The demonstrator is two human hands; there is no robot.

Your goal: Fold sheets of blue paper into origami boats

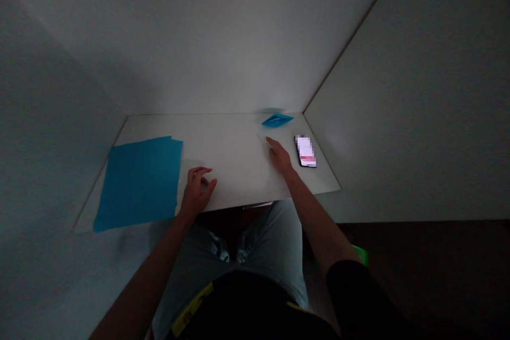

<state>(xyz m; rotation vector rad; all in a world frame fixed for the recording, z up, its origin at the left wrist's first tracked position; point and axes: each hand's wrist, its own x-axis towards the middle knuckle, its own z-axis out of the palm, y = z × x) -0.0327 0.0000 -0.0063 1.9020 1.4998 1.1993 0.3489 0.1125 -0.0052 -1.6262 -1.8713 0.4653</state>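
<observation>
A folded blue paper boat point(277, 120) rests at the back of the white table, close to the wall. Just in front of it is my right hand point(280, 155), index finger stretched toward the boat but apart from it, holding nothing. My left hand point(198, 189) hovers near the table's front edge with its fingers loosely curved and thumb apart, nothing in it. To its left lie flat blue paper sheets point(139, 183), stacked with slightly uneven edges.
A phone point(306, 151) with a lit, blurred screen lies to the right of my right hand. White walls point(223, 37) close in the white table point(235, 154) at the back and both sides. Something green point(362, 255) shows low on the right, behind my arm.
</observation>
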